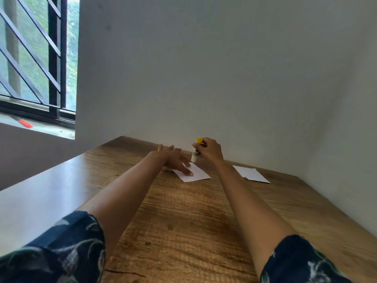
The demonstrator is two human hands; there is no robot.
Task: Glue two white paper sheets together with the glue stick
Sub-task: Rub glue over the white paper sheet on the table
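Note:
A small white paper sheet [199,175] lies on the wooden table [183,217] near the far wall. My left hand [175,160] presses it flat with straight fingers. My right hand [210,151] grips a glue stick [196,153] with a yellow end on top and its white tip pointing down, just above the sheet's far corner. A second white sheet [252,174] lies apart to the right. A small yellow piece [158,149], perhaps the cap, peeks out behind my left hand.
The table stands in a corner, with walls close behind and on the right. A barred window [36,58] is at the upper left, with a red object [26,123] on its sill. The table's left edge [40,174] drops off.

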